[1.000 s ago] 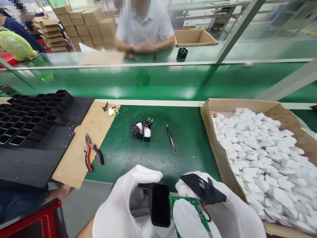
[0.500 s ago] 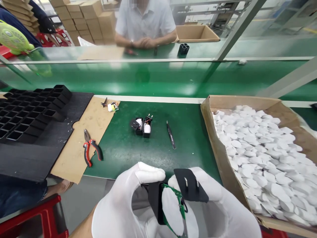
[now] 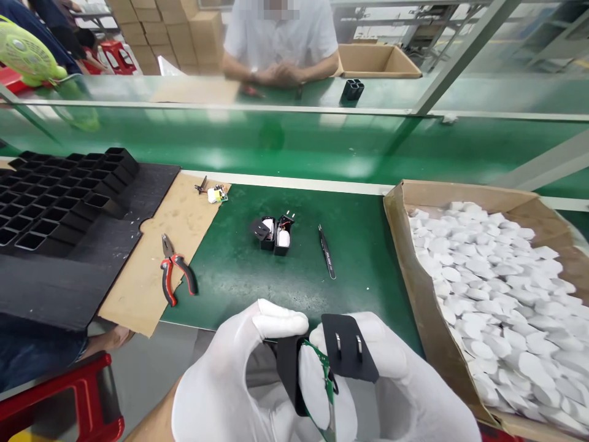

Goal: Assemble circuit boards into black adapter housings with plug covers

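The gloved left hand [image 3: 230, 380] grips the black plastic casing [image 3: 289, 374], while the gloved right hand [image 3: 405, 387] grips the pronged black cover plate [image 3: 348, 348] beside it.

Black casing [image 3: 286, 371] in gloved left hand [image 3: 225, 387]

In the middle of the frame we see two small black housings [image 3: 275, 232] just beside black tweezers [image 3: 326, 259] on the green mat [image 3: 239, 276]. Left of them, red-handled pliers [image 3: 177, 279] lie on a cardboard sheet [image 3: 170, 227], near a black compartment tray [image 3: 59, 202]. At the right we find a cardboard box [image 3: 401, 245] heaped with white pieces [image 3: 497, 294]. At top centre, a person in a white shirt [image 3: 280, 37] sits across the belt.
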Demonstrator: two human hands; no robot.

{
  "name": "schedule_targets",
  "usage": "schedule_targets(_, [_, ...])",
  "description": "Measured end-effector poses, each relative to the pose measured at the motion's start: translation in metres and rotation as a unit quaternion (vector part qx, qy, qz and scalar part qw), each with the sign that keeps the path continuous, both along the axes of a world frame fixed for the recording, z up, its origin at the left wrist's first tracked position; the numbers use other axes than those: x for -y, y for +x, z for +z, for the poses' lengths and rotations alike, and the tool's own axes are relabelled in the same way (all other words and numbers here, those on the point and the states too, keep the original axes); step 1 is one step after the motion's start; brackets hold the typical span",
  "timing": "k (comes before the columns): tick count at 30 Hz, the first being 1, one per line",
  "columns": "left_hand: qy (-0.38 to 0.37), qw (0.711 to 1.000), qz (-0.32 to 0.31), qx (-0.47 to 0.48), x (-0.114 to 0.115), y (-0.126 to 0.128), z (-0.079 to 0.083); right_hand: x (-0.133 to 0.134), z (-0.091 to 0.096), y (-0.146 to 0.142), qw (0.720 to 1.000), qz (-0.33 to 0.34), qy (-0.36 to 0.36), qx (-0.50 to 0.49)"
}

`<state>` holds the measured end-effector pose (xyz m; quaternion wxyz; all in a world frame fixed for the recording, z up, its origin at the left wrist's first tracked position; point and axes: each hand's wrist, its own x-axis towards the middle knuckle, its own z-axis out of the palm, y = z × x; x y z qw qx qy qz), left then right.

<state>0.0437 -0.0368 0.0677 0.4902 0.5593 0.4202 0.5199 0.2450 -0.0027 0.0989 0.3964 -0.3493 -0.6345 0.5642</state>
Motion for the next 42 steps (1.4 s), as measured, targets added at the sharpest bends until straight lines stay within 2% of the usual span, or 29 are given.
schedule_targets(6, [0.024, 1.0, -0.003, 0.006, -0.004, -0.007, -0.006, -0.001, 0.003, 0.001, 0.999, -0.01, -0.006, 0.034])
schedule_targets(11, [0.043, 0.998, -0.022, -0.042, -0.006, -0.013, -0.009, 0.002, 0.002, -0.002, 0.999, -0.009, -0.02, 0.048])
schedule_targets(15, [0.018, 0.999, 0.026, -0.008, -0.002, -0.009, -0.009, 0.002, 0.002, -0.005, 0.999, 0.001, -0.025, 0.047])
schedule_targets(22, [0.076, 0.994, 0.003, -0.084, -0.007, -0.016, -0.011, -0.002, 0.001, -0.005, 0.999, 0.007, -0.005, 0.048])
schedule_targets(26, [0.037, 0.997, 0.044, -0.042, -0.004, -0.011, -0.01, -0.004, 0.0, -0.005, 0.998, -0.003, 0.012, 0.055])
schedule_targets(31, [0.056, 0.997, -0.003, -0.05, -0.002, -0.009, -0.011, -0.003, -0.001, -0.001, 0.997, -0.02, 0.028, 0.064])
schedule_targets(35, [0.01, 0.999, 0.04, -0.008, -0.001, -0.008, -0.011, -0.002, -0.003, 0.001, 0.996, -0.025, 0.031, 0.077])
schedule_targets(40, [0.061, 0.996, -0.019, -0.061, -0.006, -0.016, -0.016, -0.001, -0.005, 0.0, 0.995, -0.024, 0.046, 0.089])
schedule_targets(42, [0.055, 0.997, -0.021, -0.056, -0.005, -0.017, -0.017, -0.001, -0.008, 0.0, 0.994, -0.029, 0.053, 0.092])
